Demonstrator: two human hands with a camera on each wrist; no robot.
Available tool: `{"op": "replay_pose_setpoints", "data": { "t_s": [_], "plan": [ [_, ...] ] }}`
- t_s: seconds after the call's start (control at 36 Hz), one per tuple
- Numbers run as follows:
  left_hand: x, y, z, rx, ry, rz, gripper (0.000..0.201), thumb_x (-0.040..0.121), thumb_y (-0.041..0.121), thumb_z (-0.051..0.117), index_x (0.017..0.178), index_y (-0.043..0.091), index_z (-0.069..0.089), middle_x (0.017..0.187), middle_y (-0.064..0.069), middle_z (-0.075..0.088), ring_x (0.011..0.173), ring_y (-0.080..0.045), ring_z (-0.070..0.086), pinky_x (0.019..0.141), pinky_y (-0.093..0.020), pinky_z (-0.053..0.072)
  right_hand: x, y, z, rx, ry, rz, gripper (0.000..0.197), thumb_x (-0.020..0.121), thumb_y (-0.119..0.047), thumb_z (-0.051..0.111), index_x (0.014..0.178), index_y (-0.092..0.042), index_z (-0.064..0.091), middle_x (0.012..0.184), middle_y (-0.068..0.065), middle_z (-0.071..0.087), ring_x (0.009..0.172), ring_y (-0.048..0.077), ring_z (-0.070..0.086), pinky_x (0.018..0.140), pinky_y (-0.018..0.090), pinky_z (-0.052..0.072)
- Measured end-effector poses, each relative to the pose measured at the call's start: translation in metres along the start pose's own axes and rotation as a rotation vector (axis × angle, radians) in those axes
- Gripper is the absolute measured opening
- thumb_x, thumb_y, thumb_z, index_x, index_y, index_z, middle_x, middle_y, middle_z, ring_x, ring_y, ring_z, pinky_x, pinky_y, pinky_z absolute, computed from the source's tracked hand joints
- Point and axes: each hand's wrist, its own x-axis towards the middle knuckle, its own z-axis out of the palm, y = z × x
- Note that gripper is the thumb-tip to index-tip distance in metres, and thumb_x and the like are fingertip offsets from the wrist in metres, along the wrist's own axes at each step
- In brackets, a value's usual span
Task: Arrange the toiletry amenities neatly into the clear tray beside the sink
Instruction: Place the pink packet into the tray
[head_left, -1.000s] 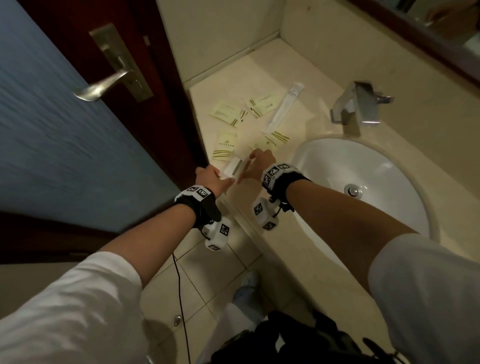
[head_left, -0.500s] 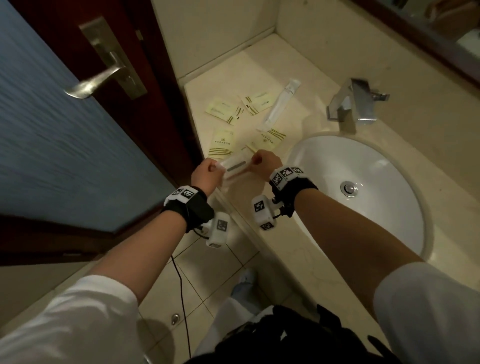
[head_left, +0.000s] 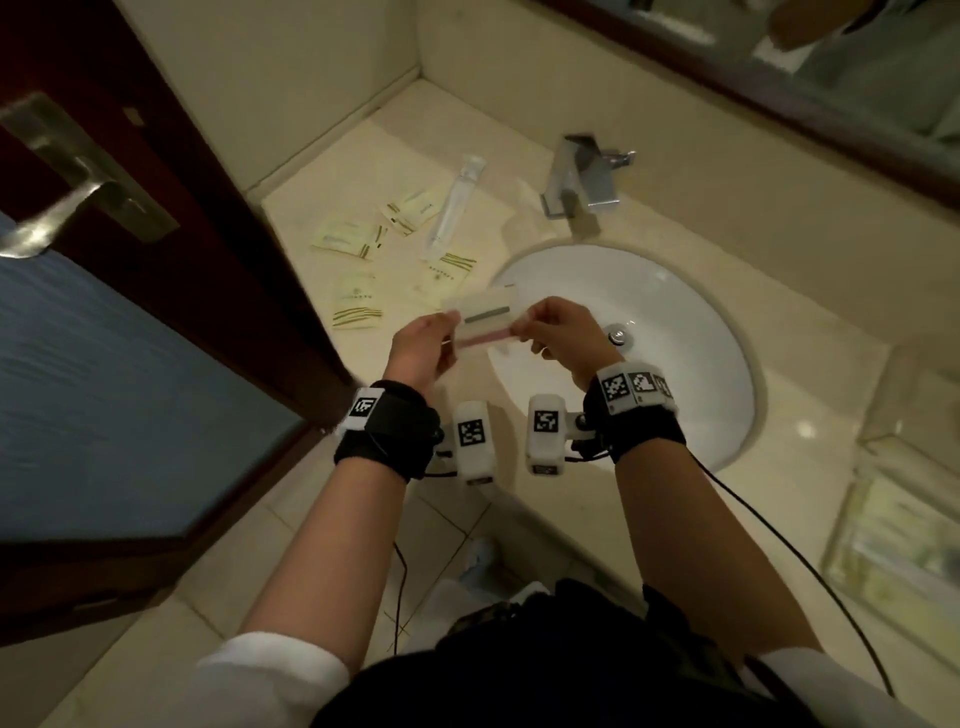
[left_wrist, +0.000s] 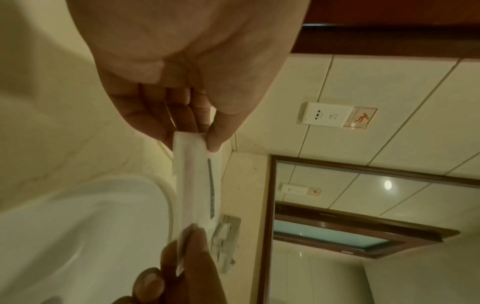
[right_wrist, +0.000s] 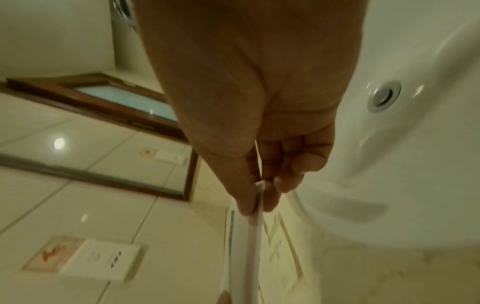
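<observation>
A small white packet (head_left: 487, 321) with a grey stripe and a pink band hangs in the air over the left rim of the sink. My left hand (head_left: 423, 347) pinches its left end and my right hand (head_left: 558, 332) pinches its right end. The left wrist view shows the packet (left_wrist: 198, 185) between thumb and fingers; in the right wrist view the packet (right_wrist: 253, 230) is seen edge-on. Several yellow-green sachets (head_left: 353, 309) and a clear wrapped tube (head_left: 452, 208) lie on the counter left of the sink. The clear tray (head_left: 904, 551) sits at the far right edge, blurred.
The white sink basin (head_left: 675, 332) and chrome faucet (head_left: 582, 179) lie right of the sachets. A dark wooden door (head_left: 130, 322) with a metal handle (head_left: 57, 218) stands close on the left. A mirror (head_left: 831, 67) runs along the back wall.
Both hands have lifted the white packet off the counter's front edge and carried it up and rightward over the sink rim. The head view has swung right, bringing the tray into sight.
</observation>
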Motion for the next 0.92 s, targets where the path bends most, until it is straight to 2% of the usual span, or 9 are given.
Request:
{"op": "replay_pose_setpoints", "data": {
  "t_s": [0.14, 0.31, 0.44, 0.53, 0.58, 0.67, 0.78, 0.92],
  "plan": [
    [-0.014, -0.009, 0.050, 0.026, -0.085, -0.027, 0.014, 0.089, 0.016, 0.061, 0.076, 0.015, 0.057, 0.070, -0.002, 0.054, 0.060, -0.013, 0.048, 0.061, -0.021, 0.042, -0.029, 0.015, -0.048, 0.117, 0.157, 0.025, 0.017, 0.088, -0.011, 0.065, 0.075, -0.015, 0.054, 0.069, -0.002, 0.061, 0.054, 0.008, 0.048, 0.052, 0.017, 0.039],
    [-0.040, -0.023, 0.118, 0.131, -0.232, -0.016, 0.012, 0.089, 0.016, 0.061, 0.077, 0.016, 0.060, 0.070, 0.000, 0.055, 0.061, -0.009, 0.049, 0.059, -0.017, 0.042, -0.073, 0.042, -0.109, 0.169, 0.342, 0.037, 0.016, 0.088, -0.014, 0.065, 0.076, -0.016, 0.055, 0.071, -0.003, 0.063, 0.056, 0.007, 0.050, 0.055, 0.019, 0.041],
    [-0.069, -0.049, 0.172, 0.259, -0.384, 0.003, 0.009, 0.089, 0.017, 0.058, 0.082, 0.018, 0.063, 0.076, 0.001, 0.059, 0.067, -0.011, 0.053, 0.063, -0.019, 0.042, -0.117, 0.070, -0.161, 0.271, 0.541, 0.042, 0.009, 0.087, -0.012, 0.066, 0.084, -0.011, 0.058, 0.072, 0.000, 0.063, 0.056, 0.008, 0.050, 0.051, 0.014, 0.041],
    [-0.086, -0.066, 0.200, 0.340, -0.456, 0.005, 0.008, 0.090, 0.019, 0.058, 0.084, 0.019, 0.063, 0.079, 0.002, 0.061, 0.070, -0.011, 0.054, 0.060, -0.018, 0.041, -0.143, 0.088, -0.185, 0.287, 0.628, 0.062, 0.008, 0.088, -0.012, 0.065, 0.082, -0.012, 0.059, 0.074, 0.000, 0.064, 0.059, 0.007, 0.052, 0.050, 0.011, 0.042],
    [-0.101, -0.078, 0.221, 0.396, -0.490, 0.018, 0.007, 0.090, 0.019, 0.059, 0.084, 0.019, 0.062, 0.080, 0.001, 0.061, 0.069, -0.011, 0.054, 0.058, -0.018, 0.039, -0.162, 0.102, -0.202, 0.296, 0.690, 0.078, 0.008, 0.088, -0.010, 0.064, 0.082, -0.012, 0.059, 0.074, 0.001, 0.063, 0.059, 0.008, 0.052, 0.050, 0.011, 0.042],
    [-0.123, -0.096, 0.250, 0.463, -0.555, 0.043, 0.005, 0.090, 0.021, 0.059, 0.088, 0.018, 0.063, 0.081, 0.001, 0.062, 0.071, -0.013, 0.054, 0.061, -0.020, 0.040, -0.189, 0.123, -0.224, 0.323, 0.779, 0.103, 0.002, 0.088, -0.010, 0.063, 0.087, -0.008, 0.062, 0.074, 0.001, 0.063, 0.060, 0.009, 0.052, 0.053, 0.013, 0.043],
    [-0.150, -0.119, 0.280, 0.521, -0.625, 0.043, 0.006, 0.089, 0.022, 0.061, 0.088, 0.017, 0.063, 0.081, 0.000, 0.062, 0.072, -0.014, 0.053, 0.065, -0.022, 0.041, -0.219, 0.151, -0.247, 0.372, 0.857, 0.166, 0.009, 0.088, -0.012, 0.064, 0.081, -0.016, 0.061, 0.077, 0.000, 0.065, 0.065, 0.010, 0.055, 0.061, 0.021, 0.044],
    [-0.174, -0.149, 0.310, 0.570, -0.676, 0.042, 0.006, 0.088, 0.022, 0.063, 0.086, 0.016, 0.064, 0.079, 0.000, 0.062, 0.069, -0.012, 0.053, 0.062, -0.020, 0.041, -0.254, 0.177, -0.271, 0.420, 0.895, 0.205, 0.010, 0.089, -0.013, 0.062, 0.081, -0.017, 0.059, 0.078, 0.000, 0.064, 0.065, 0.010, 0.054, 0.061, 0.021, 0.043]
  ]
}}
